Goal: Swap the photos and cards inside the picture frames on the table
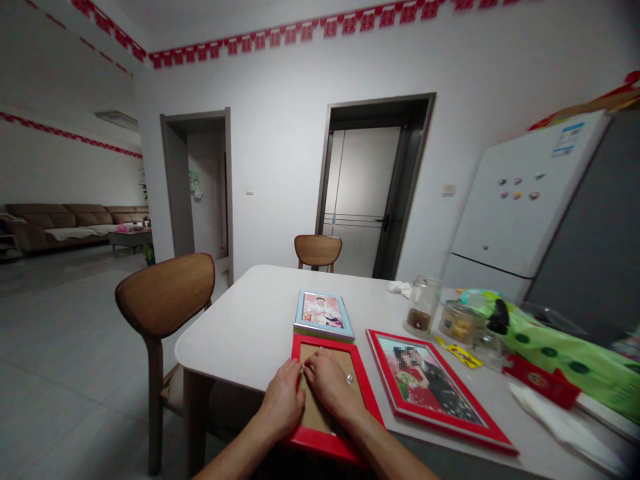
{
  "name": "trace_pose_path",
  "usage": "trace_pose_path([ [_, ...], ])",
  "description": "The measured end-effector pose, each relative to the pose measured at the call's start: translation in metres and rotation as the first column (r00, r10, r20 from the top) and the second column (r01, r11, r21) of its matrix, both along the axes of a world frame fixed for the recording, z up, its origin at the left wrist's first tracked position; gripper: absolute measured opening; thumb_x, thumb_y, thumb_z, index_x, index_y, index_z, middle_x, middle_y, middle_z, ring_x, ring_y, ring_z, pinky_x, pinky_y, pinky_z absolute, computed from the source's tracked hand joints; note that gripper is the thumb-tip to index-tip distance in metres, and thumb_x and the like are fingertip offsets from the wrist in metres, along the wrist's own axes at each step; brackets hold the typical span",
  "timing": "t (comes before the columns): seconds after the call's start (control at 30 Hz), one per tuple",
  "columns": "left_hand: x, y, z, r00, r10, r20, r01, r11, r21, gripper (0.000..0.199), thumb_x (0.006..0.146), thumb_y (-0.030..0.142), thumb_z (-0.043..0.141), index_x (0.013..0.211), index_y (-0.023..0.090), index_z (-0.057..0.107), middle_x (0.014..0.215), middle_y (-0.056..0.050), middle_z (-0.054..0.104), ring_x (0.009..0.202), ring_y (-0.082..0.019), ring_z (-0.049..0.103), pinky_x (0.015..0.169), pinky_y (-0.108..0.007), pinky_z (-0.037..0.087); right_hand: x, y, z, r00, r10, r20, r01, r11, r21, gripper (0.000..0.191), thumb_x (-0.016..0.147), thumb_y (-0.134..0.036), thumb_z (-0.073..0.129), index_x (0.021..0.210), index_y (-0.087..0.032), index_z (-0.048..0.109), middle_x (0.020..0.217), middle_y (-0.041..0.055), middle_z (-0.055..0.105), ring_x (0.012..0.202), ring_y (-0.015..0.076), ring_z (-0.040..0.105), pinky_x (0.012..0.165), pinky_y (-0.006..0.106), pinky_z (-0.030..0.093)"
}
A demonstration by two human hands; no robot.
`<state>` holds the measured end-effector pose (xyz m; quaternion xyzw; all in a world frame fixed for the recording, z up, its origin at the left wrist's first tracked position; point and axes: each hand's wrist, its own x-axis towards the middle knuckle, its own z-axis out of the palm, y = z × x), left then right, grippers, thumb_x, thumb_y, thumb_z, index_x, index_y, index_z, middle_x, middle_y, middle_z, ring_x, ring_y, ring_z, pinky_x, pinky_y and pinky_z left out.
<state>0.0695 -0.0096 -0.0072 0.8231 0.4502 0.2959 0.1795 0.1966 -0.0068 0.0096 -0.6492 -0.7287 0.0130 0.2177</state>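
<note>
A red picture frame [367,387] lies face down at the near edge of the table, its brown backing board [316,415] facing up. Small metal fittings [349,379] show on the board. Curled over the frame's left side is my left hand [283,398], fingers closed against the rim. My right hand [331,385] reaches across the board with bent fingertips pressed together at the same left inner edge, touching the left hand's fingertips or nearly so. Whatever small part lies under the fingertips is hidden.
Beyond it lies a blue framed photo [324,313]; to the right, a red framed photo [425,380]. Further right are a glass jar [423,305], a round container [457,323], a yellow packet [460,352] and a green bag [570,350]. A wooden chair [167,293] stands left.
</note>
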Motion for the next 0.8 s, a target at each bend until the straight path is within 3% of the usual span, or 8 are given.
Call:
trace_pose_path([
  [0.27,0.000,-0.001,0.001,1.000,0.013,0.017,-0.013,1.000,-0.011,0.048,0.066,0.009,0.044,0.114,0.006,0.048,0.121,-0.014,0.047,0.114,-0.022,0.040,0.099,-0.031,0.028,0.027,0.000,0.001,0.991,-0.129,0.029,0.129,0.992,-0.001,0.029,0.079,-0.025,0.037,0.093,-0.014,0.060,0.099,0.0117,0.058,0.092,0.0211,0.047,0.079,0.031,0.031],
  [0.43,0.001,0.000,0.000,1.000,0.007,0.024,-0.007,1.000,-0.001,0.047,0.066,0.008,0.043,0.112,0.009,0.049,0.121,-0.012,0.047,0.114,-0.020,0.040,0.099,-0.030,0.027,0.031,0.005,0.001,0.995,-0.100,0.009,0.100,0.995,-0.030,0.028,0.076,-0.023,0.040,0.096,-0.022,0.060,0.105,0.0051,0.058,0.096,0.0210,0.046,0.079,0.032,0.032],
  [0.57,0.000,0.000,0.000,1.000,0.004,0.028,-0.004,1.000,0.004,0.048,0.065,0.008,0.044,0.113,0.011,0.049,0.121,-0.011,0.047,0.114,-0.019,0.040,0.099,-0.030,0.028,0.031,-0.001,0.004,0.998,-0.060,-0.023,0.059,0.998,-0.027,0.034,0.075,-0.023,0.041,0.106,-0.019,0.056,0.108,0.0066,0.057,0.100,0.0203,0.046,0.085,0.033,0.031],
  [0.67,-0.001,0.000,-0.001,0.999,0.009,0.040,-0.009,1.000,-0.001,0.048,0.066,0.009,0.044,0.113,0.012,0.048,0.122,-0.010,0.047,0.114,-0.019,0.039,0.099,-0.030,0.028,0.037,-0.020,0.011,0.995,0.027,-0.093,-0.031,0.999,-0.041,0.037,0.074,-0.024,0.042,0.108,-0.017,0.055,0.117,0.0081,0.050,0.108,0.0188,0.042,0.091,0.031,0.029],
  [0.8,0.000,-0.001,-0.002,0.998,0.015,0.059,-0.014,1.000,-0.017,0.048,0.066,0.010,0.044,0.114,0.011,0.048,0.122,-0.010,0.046,0.115,-0.019,0.038,0.099,-0.030,0.027,0.046,-0.054,0.022,0.936,0.244,-0.255,-0.290,0.944,-0.158,0.032,0.066,-0.020,0.048,0.095,-0.022,0.062,0.116,0.0054,0.050,0.107,0.0172,0.044,0.093,0.030,0.029],
])
